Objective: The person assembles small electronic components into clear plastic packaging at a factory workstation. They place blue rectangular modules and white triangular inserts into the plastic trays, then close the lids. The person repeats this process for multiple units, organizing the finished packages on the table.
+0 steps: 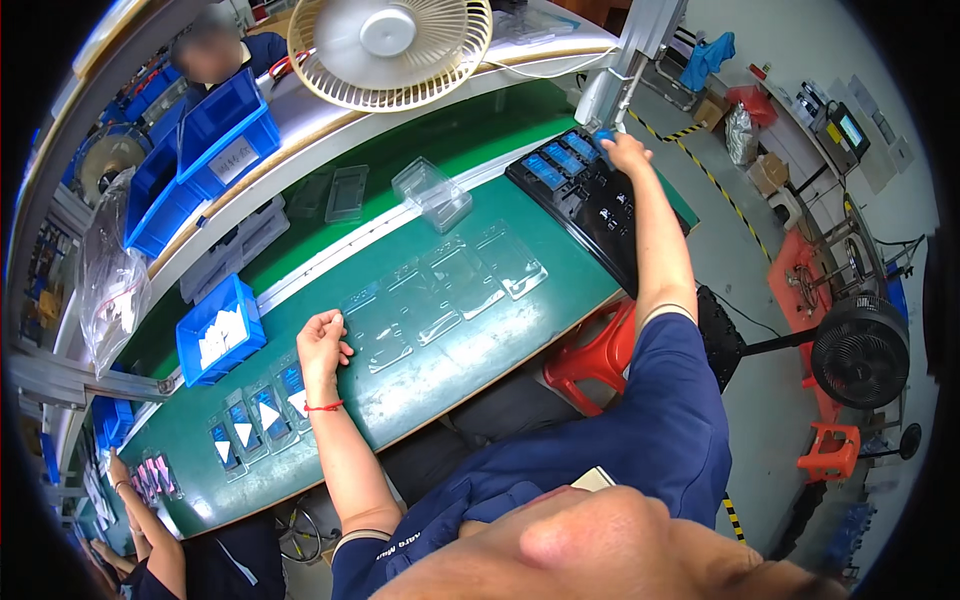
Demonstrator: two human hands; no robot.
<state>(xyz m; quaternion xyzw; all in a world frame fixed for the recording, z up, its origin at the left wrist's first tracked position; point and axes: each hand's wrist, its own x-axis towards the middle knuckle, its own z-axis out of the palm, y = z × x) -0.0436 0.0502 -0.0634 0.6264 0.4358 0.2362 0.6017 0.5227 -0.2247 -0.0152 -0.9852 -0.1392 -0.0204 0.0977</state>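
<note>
In the head view, the step you have in hand looks like taking a blue piece out of the black tray (600,240), which lies at the right end of the green tabletop (480,350). Your right hand (627,152) is at that tray's far right corner, thumb and fingers drawn in around a small blue piece (604,138); whether it is fully gripped or only touched, you can't tell from here. More blue pieces (543,172) sit side by side along the tray's far end. A lift from there would call for a steady pinch and a straight rise, clear of the neighbouring pieces.

Your right arm is stretched well out, almost straight, with the back of the hand mostly up. Your left arm bends at the elbow, its forearm crossing the tabletop's near edge. Your left hand (323,345) is about midway between the near and far edges, fingers loosely curled, thumb side toward the right, with nothing visible in its grasp. Whether it rests on the surface is unclear.

Just right of it, clear plastic trays (512,260) run in a slanting row toward the black tray. On its other side, packs with white triangles (268,412) line up toward the tabletop's left end, and a blue bin (230,366) stands by the far edge.
</note>
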